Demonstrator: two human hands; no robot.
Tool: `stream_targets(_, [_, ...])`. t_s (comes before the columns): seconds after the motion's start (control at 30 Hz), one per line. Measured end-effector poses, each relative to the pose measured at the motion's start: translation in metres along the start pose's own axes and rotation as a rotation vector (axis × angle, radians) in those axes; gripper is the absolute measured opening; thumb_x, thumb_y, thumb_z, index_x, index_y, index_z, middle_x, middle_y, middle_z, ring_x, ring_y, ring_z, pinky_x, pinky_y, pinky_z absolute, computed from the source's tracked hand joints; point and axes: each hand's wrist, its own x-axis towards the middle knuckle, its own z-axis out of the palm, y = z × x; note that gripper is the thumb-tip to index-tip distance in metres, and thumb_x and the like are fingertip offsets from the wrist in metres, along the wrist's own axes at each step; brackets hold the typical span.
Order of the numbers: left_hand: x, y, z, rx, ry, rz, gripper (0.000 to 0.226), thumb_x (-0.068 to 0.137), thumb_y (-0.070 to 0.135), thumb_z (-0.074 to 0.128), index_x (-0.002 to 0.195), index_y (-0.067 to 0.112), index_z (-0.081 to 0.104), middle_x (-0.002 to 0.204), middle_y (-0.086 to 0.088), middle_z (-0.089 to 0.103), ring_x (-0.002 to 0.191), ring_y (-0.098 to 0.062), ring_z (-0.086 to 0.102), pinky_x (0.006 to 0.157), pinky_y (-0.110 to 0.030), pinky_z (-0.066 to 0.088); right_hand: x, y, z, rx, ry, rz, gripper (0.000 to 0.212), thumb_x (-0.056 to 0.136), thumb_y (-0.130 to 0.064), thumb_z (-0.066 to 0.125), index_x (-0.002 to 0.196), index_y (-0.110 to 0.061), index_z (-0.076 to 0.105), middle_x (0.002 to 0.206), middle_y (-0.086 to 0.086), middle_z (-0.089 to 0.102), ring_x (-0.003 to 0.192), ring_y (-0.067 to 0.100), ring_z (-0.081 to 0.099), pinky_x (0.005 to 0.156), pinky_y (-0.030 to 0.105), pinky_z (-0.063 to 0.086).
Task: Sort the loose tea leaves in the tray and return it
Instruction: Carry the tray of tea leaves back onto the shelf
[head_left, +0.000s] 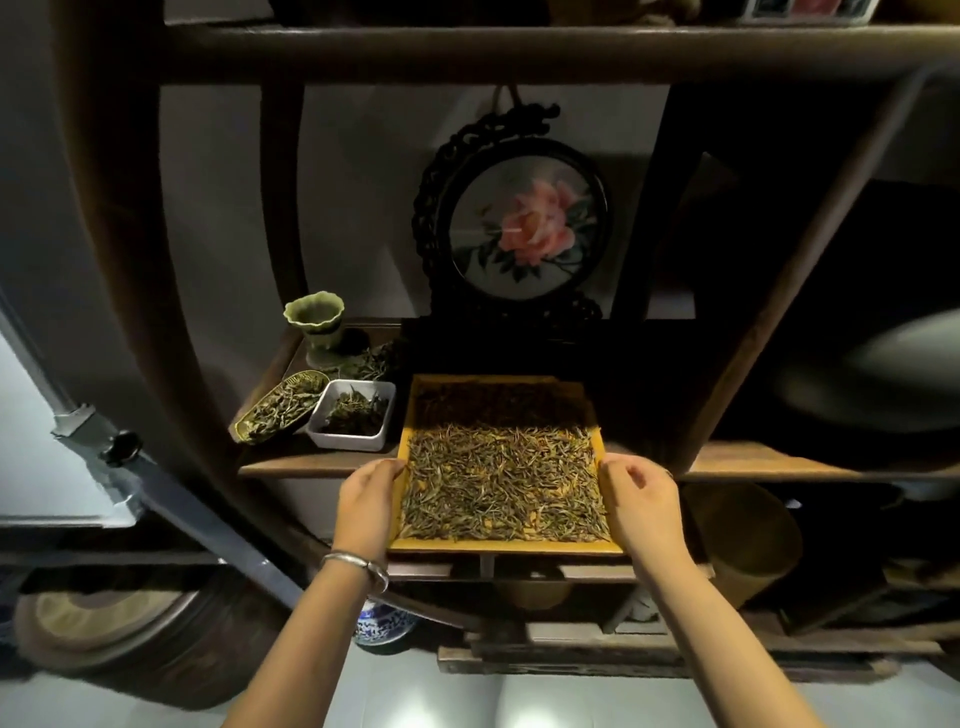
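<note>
Yellow tray (503, 546) of tea leaves (504, 488), white dish (347, 440) likewise

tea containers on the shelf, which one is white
The small rectangular white dish, between the gold scoop-shaped holder on its left and the yellow wooden tray on its right. The other two are gold and yellow; only this one is white.

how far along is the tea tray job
Looks done: tea leaves lie evenly spread. In hand: left hand and right hand grip the yellow tray, half on the shelf. Left: get it fully seated, let go.
</note>
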Motion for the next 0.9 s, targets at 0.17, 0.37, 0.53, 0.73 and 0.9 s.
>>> stream_targets(0.17, [0.007, -0.002, 0.002, -0.002, 0.016, 0.009, 0.020, 0.089, 0.015, 0.057, 0.075, 0.008, 0.068, 0.070, -0.009, 0.064, 0.069, -0.023, 0.057, 0.065, -0.031, 0.044, 0.006, 0.002, 0.000, -0.009, 0.053, -0.021, 0.022, 0.090, -0.017, 0.053, 0.075, -0.028, 0.065, 0.061, -0.014, 0.063, 0.059, -0.005, 0.056, 0.049, 0.009, 0.041])
stream_targets(0.37, [0.008, -0.005, 0.009, 0.061, 0.037, 0.030, 0.022, 0.089, 0.016, 0.057, 0.079, -0.003, 0.061, 0.070, -0.015, 0.049, 0.064, -0.026, 0.041, 0.061, -0.037, 0.035, 0.013, 0.005, -0.006, -0.038, 0.092, -0.018, 0.018, 0.089, -0.017, 0.056, 0.079, -0.028, 0.066, 0.069, -0.013, 0.065, 0.062, -0.009, 0.057, 0.054, 0.016, 0.044])
stream_targets(0.53, [0.004, -0.011, 0.014, 0.068, 0.102, 0.023, 0.026, 0.086, 0.014, 0.062, 0.063, 0.009, 0.052, 0.059, -0.009, 0.048, 0.060, -0.021, 0.042, 0.060, -0.034, 0.037, 0.016, 0.003, -0.012, -0.096, 0.079, -0.053, 0.016, 0.089, -0.018, 0.057, 0.081, -0.028, 0.067, 0.078, -0.011, 0.068, 0.073, -0.001, 0.061, 0.060, 0.020, 0.046])
stream_targets(0.73, [0.008, -0.012, 0.017, 0.127, 0.158, 0.039, 0.032, 0.083, 0.017, 0.066, 0.056, 0.014, 0.049, 0.054, -0.002, 0.048, 0.057, -0.019, 0.043, 0.060, -0.033, 0.038, 0.019, 0.003, -0.014, -0.247, 0.082, -0.114, 0.009, 0.089, -0.021, 0.060, 0.083, -0.024, 0.067, 0.082, -0.008, 0.067, 0.079, 0.006, 0.060, 0.066, 0.022, 0.045])
stream_targets(0.9, [0.008, -0.008, 0.026, 0.216, 0.226, 0.055, 0.037, 0.081, 0.025, 0.067, 0.052, 0.016, 0.044, 0.047, 0.005, 0.043, 0.049, -0.014, 0.040, 0.053, -0.029, 0.034, 0.025, -0.004, -0.015, -0.375, 0.067, -0.180, 0.017, 0.094, -0.023, 0.053, 0.095, -0.021, 0.070, 0.081, -0.010, 0.067, 0.076, 0.005, 0.059, 0.064, 0.021, 0.046])
